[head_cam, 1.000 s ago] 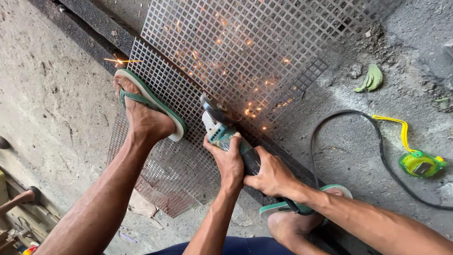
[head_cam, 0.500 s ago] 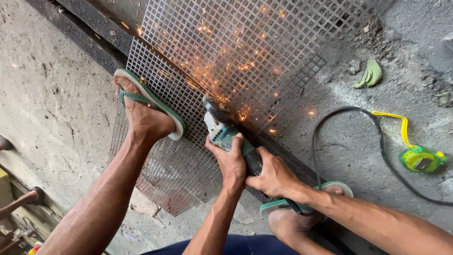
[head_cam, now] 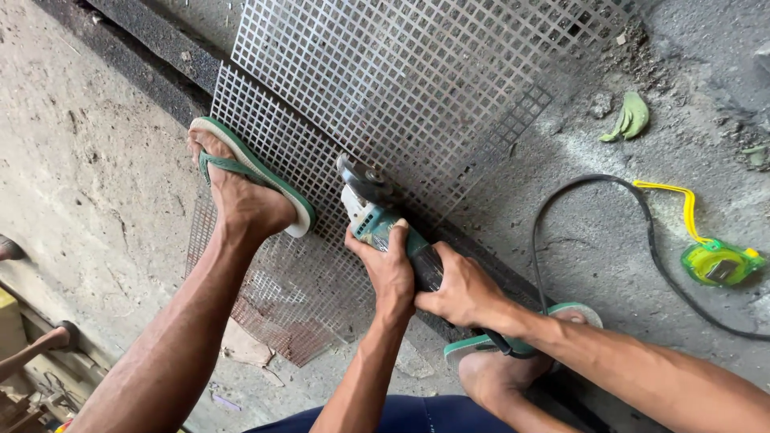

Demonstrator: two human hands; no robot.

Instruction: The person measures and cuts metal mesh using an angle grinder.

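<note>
The angle grinder [head_cam: 383, 218] sits just left of the frame's centre, its disc down on the perforated metal sheet [head_cam: 417, 88] that fills the upper middle of the picture. My left hand [head_cam: 391, 269] is clenched around the green body just behind the head, and my right hand [head_cam: 464, 290] is wrapped around the dark rear grip, so both hands are grasping the 1 tool. My foot in a green sandal [head_cam: 257, 180], at left centre, presses on the sheet's lower edge, and my other sandal [head_cam: 513, 341] shows at lower centre beside the right wrist. The black power cord [head_cam: 597, 183] loops across the concrete at right, near a yellow-green tape measure [head_cam: 716, 262]. I judge the main risks to be the disc snagging in the square holes and kicking back toward my bare toes, or the sheet shifting if the foot slips. The cord could also drag in close.
</note>
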